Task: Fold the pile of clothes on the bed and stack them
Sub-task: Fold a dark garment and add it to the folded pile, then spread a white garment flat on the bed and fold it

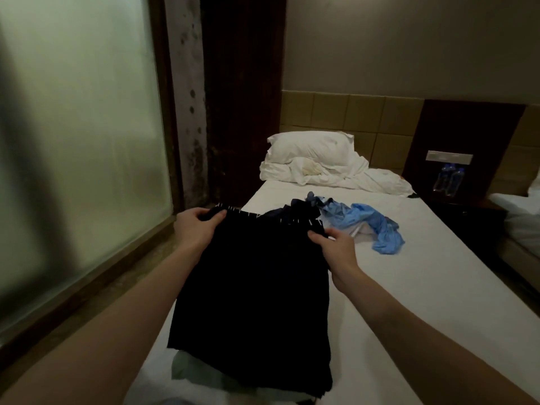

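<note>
A black garment (254,293) hangs flat in front of me over the near end of the white bed (409,287). My left hand (195,229) pinches its top left corner and my right hand (336,247) grips its top right corner. Its upper edge is stretched between them and shows small white marks. Behind it on the bed lies a crumpled pile with a dark piece (298,210) and a light blue garment (368,223). A pale green cloth (187,369) peeks out under the black garment's lower edge.
A white pillow (312,147) and bunched white sheet (365,176) sit at the head of the bed. A frosted glass panel (81,135) stands close on the left. Two water bottles (447,179) stand on the dark nightstand at right, beside another bed.
</note>
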Demonstrator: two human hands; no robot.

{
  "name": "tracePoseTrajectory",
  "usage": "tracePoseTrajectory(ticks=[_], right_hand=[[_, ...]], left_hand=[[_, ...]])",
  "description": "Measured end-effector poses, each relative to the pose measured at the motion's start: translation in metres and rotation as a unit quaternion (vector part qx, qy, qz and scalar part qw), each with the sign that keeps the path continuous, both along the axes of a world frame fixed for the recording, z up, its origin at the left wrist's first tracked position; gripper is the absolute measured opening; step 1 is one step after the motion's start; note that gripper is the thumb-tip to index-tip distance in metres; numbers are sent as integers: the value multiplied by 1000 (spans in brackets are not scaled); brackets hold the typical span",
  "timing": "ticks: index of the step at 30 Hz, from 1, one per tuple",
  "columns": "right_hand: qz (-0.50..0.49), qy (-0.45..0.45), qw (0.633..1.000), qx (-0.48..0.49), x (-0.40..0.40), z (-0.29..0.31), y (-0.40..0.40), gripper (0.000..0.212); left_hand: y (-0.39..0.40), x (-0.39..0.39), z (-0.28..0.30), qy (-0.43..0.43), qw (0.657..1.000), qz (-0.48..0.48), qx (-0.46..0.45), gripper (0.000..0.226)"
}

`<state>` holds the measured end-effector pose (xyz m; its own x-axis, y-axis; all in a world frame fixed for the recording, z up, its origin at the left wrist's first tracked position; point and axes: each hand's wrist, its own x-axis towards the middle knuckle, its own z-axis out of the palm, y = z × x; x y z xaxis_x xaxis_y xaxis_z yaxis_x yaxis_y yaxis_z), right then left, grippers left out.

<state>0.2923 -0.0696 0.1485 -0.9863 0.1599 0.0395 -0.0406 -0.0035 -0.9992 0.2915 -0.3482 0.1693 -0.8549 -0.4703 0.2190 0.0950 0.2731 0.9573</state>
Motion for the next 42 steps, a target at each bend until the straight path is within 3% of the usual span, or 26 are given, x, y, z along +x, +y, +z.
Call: tracePoseTrajectory(ticks=[2,4,7,8,10,12,13,16,23,28,34,42], right_hand=[[-19,-46,998,44,-26,-22,-1,19],[-44,-51,989,134,-42,-41,-3,29],[-40,35,915,400,-48,-76,-9,54],[-11,61,878,475,-45,-88,-13,56],[64,70,804,587,-40,-111,-19,65],[118,48,750,649,-35,-130,-22,82],[129,37,738,661,-35,-138,-20,89],[139,-9,740,658,-39,-154,-3,98],[95,-64,782,613,-70,-147,56,82],[52,-57,786,614,-104,-136,111,62],[36,-53,762,644,-167,-140,157,61],[52,-48,787,613,-299,-183,173,62]], left_hand=[[2,-27,-23,-37,999,-3,-35,48],[12,-47,-49,-59,987,26,-146,62],[35,-56,-89,-4,951,-25,-308,59],[42,-55,-102,22,929,-79,-360,54],[55,-55,-126,26,851,-199,-485,51],[62,-55,-148,-22,765,-269,-585,67],[62,-56,-157,-54,742,-280,-607,76],[54,-62,-172,-104,722,-282,-623,100],[81,-82,-158,-79,733,-255,-626,85],[143,-117,-148,-64,752,-278,-594,68],[211,-192,-162,-86,794,-287,-529,65],[256,-301,-206,-117,810,-242,-521,62]])
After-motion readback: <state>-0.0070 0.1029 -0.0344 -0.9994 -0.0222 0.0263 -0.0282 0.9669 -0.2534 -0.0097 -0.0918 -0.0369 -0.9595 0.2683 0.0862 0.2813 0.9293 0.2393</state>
